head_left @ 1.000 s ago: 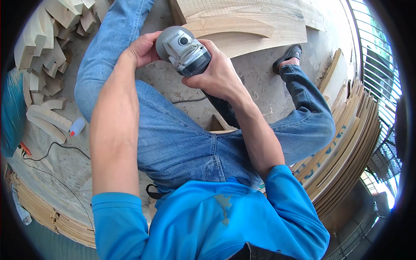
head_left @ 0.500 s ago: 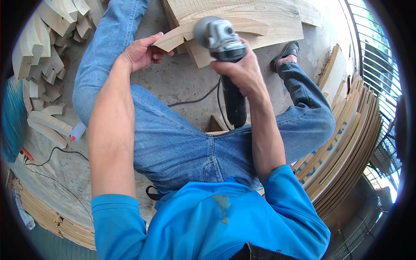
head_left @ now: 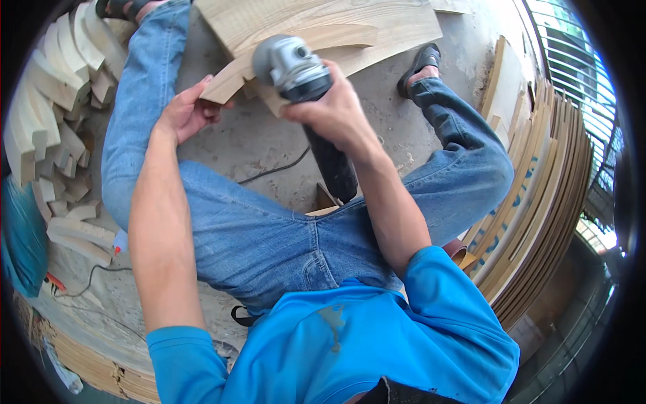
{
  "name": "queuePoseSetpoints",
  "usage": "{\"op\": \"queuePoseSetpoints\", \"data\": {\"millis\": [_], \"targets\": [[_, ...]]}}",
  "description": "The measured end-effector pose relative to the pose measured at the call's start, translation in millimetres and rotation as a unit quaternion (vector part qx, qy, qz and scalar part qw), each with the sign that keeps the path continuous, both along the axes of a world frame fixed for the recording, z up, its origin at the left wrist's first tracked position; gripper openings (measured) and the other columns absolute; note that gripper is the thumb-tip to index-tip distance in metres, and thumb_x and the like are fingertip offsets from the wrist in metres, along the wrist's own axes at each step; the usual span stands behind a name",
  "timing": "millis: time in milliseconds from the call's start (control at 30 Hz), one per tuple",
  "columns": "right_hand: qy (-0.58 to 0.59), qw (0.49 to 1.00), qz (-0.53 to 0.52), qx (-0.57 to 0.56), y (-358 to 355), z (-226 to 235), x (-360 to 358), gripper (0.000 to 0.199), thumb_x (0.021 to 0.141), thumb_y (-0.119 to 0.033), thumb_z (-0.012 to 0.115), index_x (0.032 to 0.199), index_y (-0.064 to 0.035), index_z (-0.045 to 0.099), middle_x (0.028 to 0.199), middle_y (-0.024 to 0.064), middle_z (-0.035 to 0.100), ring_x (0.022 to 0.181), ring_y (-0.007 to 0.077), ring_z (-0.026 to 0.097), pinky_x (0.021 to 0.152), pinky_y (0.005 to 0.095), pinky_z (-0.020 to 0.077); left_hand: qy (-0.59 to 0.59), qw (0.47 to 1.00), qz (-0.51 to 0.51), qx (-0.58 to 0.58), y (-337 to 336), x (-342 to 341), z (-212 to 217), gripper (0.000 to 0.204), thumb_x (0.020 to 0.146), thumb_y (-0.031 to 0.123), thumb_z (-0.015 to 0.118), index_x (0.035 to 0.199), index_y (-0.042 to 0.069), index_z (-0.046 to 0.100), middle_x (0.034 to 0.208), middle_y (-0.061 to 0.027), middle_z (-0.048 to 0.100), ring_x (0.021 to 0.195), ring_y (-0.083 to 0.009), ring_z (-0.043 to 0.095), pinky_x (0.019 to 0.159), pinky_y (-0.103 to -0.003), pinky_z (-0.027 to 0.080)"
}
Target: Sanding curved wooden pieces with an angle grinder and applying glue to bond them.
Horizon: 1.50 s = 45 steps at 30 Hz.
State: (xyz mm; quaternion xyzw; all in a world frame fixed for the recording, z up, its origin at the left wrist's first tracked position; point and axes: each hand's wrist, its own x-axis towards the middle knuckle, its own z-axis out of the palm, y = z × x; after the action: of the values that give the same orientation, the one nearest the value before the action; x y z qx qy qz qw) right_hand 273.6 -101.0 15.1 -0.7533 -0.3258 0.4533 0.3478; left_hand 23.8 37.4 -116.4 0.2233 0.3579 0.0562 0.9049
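My right hand is wrapped round an angle grinder, its grey metal head up front and its black body slanting back toward my lap. The grinder's disc side lies over a curved piece of wood, covering part of it; whether the disc touches the wood I cannot tell. At the near left end of that piece my left hand grips it between thumb and fingers. Behind, the curved piece lies across a wide pale board.
Curved wooden pieces are heaped at the left. A stack of long boards stands at the right by a barred fence. A black cord crosses the concrete floor between my legs. A small white bottle lies beside my left knee.
The whole scene has shifted in the picture with a turn of my head. Both hands keep their hold, and the grinder remains over the curved wood.
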Motion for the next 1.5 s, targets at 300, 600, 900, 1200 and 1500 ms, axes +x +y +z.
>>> {"op": "queuePoseSetpoints", "data": {"millis": [300,600,900,1200,1500], "targets": [[0.062,0.984,-0.163,0.032,-4.1,-3.3,108.1,0.029,0.075,-0.010,0.081,0.096,-0.0011,0.062,0.073,0.0080,0.065,0.060,0.0170,0.064,0.053,0.0294,0.0515,0.007,1.000,0.001,0.011,1.6,-1.3,2.5,0.040,0.102,0.044,0.052,0.120,0.010,0.062,0.098,-0.0144,0.071,0.066,-0.0108,0.048,0.074,-0.033,0.045],[0.006,0.996,0.073,-0.043,-2.7,3.6,-8.9,0.086,0.059,-0.017,0.084,0.134,0.0042,0.048,0.107,0.0235,0.070,0.096,0.0281,0.071,0.085,0.0331,0.0578,0.012,1.000,0.000,-0.007,3.6,-0.4,-1.4,0.039,0.102,0.043,0.051,0.117,0.010,0.063,0.100,-0.0126,0.070,0.071,-0.0133,0.050,0.075,-0.033,0.046],[-0.014,0.990,0.138,-0.017,13.7,9.5,-51.6,0.085,0.061,-0.015,0.081,0.135,0.0057,0.046,0.106,0.0289,0.069,0.100,0.0383,0.070,0.089,0.0383,0.0568,0.013,0.999,0.047,-0.002,-2.3,-3.6,-13.7,0.039,0.097,0.042,0.061,0.121,0.011,0.066,0.116,-0.0062,0.068,0.101,-0.0174,0.065,0.085,-0.036,0.051],[0.039,0.995,-0.089,0.024,19.7,-0.9,48.8,0.056,0.069,-0.009,0.083,0.116,0.0025,0.055,0.080,0.0091,0.065,0.066,0.0162,0.063,0.061,0.0315,0.0534,-0.010,1.000,0.012,-0.005,0.2,-4.1,4.4,0.043,0.101,0.045,0.055,0.121,0.007,0.063,0.098,-0.0140,0.070,0.065,-0.0094,0.048,0.073,-0.033,0.046],[0.071,0.972,-0.212,0.071,-4.8,1.6,106.8,0.028,0.069,0.000,0.082,0.089,0.0020,0.062,0.070,0.0075,0.062,0.053,0.0177,0.060,0.049,0.0309,0.0517,0.020,1.000,0.016,0.003,-2.3,2.3,9.2,0.042,0.101,0.045,0.053,0.120,0.008,0.062,0.097,-0.0158,0.070,0.064,-0.0108,0.048,0.070,-0.032,0.046]]}}
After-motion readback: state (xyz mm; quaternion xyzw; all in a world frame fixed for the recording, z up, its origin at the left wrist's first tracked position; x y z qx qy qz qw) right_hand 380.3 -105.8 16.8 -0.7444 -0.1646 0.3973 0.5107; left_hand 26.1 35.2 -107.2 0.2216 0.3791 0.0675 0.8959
